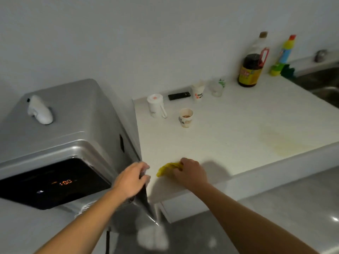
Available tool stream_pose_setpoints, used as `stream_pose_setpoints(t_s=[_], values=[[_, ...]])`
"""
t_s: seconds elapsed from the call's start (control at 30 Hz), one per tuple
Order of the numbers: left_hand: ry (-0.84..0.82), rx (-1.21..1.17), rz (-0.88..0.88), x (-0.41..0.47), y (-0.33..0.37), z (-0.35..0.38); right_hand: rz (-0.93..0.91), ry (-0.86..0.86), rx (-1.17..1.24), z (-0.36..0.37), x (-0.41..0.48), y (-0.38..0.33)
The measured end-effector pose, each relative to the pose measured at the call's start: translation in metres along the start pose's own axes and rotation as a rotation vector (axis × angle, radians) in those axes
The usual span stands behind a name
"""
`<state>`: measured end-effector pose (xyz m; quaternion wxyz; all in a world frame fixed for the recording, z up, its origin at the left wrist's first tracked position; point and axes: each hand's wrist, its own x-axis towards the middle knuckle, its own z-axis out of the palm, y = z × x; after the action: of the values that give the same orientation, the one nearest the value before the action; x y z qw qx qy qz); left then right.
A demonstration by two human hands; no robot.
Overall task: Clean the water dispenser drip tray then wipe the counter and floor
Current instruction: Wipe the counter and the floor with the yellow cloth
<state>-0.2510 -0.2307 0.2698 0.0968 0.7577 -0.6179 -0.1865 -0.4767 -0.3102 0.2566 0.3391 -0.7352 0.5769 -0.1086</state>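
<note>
A silver water dispenser (73, 125) with a black lit display stands at the left, against a white counter (238, 134). My left hand (130, 180) grips a thin dark grey flat piece (145, 197), apparently the drip tray, held on edge and hanging down between the dispenser and the counter's corner. My right hand (189, 171) presses a crumpled yellow cloth (166, 169) onto the counter near its front edge. A faint yellowish stain (280, 143) marks the counter further right. Grey floor (293, 208) shows below.
On the counter stand a paper cup (186, 117) with brown liquid, a lidded white cup (155, 105), a black remote (178, 96), a dark sauce bottle (251, 70) and a cleaner bottle (285, 52). A steel sink (322, 83) lies far right. A white object (40, 112) rests on the dispenser.
</note>
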Motion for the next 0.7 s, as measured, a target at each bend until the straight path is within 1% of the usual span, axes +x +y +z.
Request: stream_pose_setpoints(t_s=[0.07, 0.13, 0.23, 0.33, 0.4, 0.47, 0.5, 0.6, 0.67, 0.7], values=[[-0.033, 0.013, 0.030, 0.019, 0.019, 0.008, 0.088, 0.009, 0.242, -0.032, -0.003, 0.012], [-0.070, 0.011, 0.056, 0.038, 0.041, 0.020, 0.201, 0.057, 0.454, -0.062, -0.007, 0.028], [-0.153, 0.024, 0.055, 0.072, 0.084, 0.050, 0.273, 0.141, 0.611, -0.101, -0.010, 0.057], [-0.186, 0.138, 0.241, 0.121, 0.132, 0.096, 0.304, 0.176, 0.710, -0.137, 0.000, 0.093], [-0.153, 0.202, 0.361, 0.155, 0.161, 0.122, 0.344, 0.207, 0.854, -0.158, 0.010, 0.120], [-0.078, 0.205, 0.427, 0.185, 0.187, 0.144, 0.391, 0.273, 1.003, -0.185, 0.019, 0.149], [-0.050, 0.190, 0.441, 0.197, 0.198, 0.152, 0.402, 0.301, 1.037, -0.200, 0.023, 0.163], [-0.071, 0.208, 0.454, 0.220, 0.224, 0.166, 0.438, 0.411, 1.025, -0.249, 0.026, 0.207], [-0.049, 0.222, 0.447, 0.225, 0.232, 0.170, 0.438, 0.527, 0.935, -0.281, 0.028, 0.236], [-0.041, 0.230, 0.446, 0.226, 0.233, 0.171, 0.426, 0.584, 0.833, -0.295, 0.029, 0.251]])
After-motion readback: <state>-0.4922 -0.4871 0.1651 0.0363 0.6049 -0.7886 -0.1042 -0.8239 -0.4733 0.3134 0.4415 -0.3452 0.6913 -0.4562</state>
